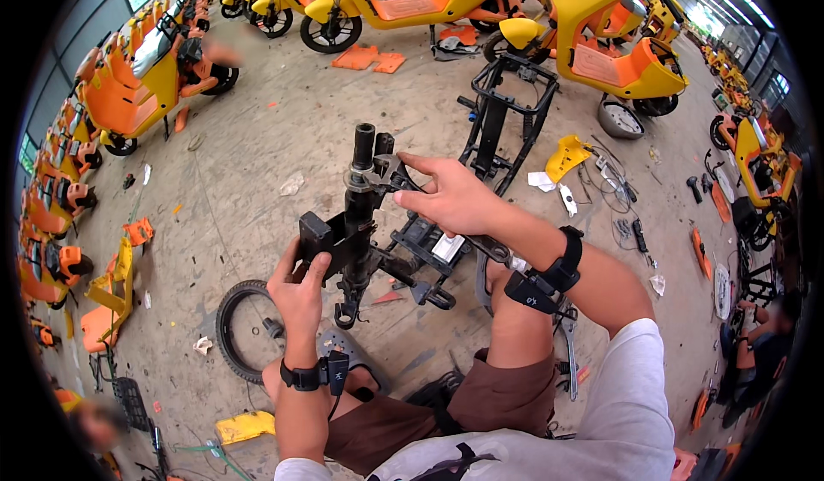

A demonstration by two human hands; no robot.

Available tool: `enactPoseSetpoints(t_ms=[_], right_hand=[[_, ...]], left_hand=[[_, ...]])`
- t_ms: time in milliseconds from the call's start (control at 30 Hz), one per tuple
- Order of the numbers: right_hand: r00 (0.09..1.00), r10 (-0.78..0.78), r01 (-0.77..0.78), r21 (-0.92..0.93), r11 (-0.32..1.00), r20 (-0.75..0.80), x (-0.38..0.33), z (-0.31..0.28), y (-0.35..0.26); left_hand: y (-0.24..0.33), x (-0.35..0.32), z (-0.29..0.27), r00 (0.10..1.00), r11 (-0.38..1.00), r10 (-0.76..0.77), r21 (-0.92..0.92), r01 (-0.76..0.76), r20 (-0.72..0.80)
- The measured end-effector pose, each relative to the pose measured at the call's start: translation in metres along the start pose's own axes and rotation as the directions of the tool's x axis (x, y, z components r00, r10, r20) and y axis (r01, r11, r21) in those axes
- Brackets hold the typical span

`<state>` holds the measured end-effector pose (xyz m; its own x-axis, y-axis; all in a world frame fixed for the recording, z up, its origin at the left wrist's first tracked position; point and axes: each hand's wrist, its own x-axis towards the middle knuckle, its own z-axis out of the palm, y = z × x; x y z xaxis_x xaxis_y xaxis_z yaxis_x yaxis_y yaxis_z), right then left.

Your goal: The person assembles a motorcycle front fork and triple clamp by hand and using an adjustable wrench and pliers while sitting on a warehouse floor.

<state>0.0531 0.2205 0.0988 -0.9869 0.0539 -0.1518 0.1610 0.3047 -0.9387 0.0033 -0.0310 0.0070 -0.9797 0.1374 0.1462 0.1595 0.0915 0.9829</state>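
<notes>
A stripped black scooter frame (493, 129) lies in front of me, its steering tube (364, 142) standing up near my knees. My right hand (451, 193) is closed around a grey wrench (382, 172), whose jaws sit at the metal collar (356, 179) near the top of the tube. Most of the wrench's handle is hidden under that hand. Lower on the left, my left hand (299, 282) grips a black box-shaped bracket (316, 232) attached beside the tube, thumb on its near side.
A loose tyre (230, 331) lies left of my foot. On the right are a long wrench (571, 352), a yellow panel (566, 157), cables (614, 176) and a round wheel hub (620, 121). Yellow scooters (403, 5) line the far side. Another person (760, 344) sits at the right.
</notes>
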Motion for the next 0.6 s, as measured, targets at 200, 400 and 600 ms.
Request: enactPoseSetpoints(t_ms=[200, 400, 600], right_hand=[[0.996, 0.012, 0.0, 0.14, 0.99, -0.084, -0.004, 0.02, -0.002], [0.961, 0.108, -0.041, 0.254, 0.966, -0.254, -0.01, 0.054, -0.011], [0.988, -0.011, 0.021, 0.059, 0.998, -0.155, -0.024, 0.03, 0.003]], left_hand=[[0.001, -0.001, 0.007, 0.998, 0.998, 0.036, -0.048, -0.039, -0.056], [-0.002, 0.002, 0.001, 1.0, 1.0, 0.008, 0.006, -0.008, -0.004], [0.003, 0.002, -0.002, 1.0, 1.0, -0.016, 0.006, 0.016, 0.01]])
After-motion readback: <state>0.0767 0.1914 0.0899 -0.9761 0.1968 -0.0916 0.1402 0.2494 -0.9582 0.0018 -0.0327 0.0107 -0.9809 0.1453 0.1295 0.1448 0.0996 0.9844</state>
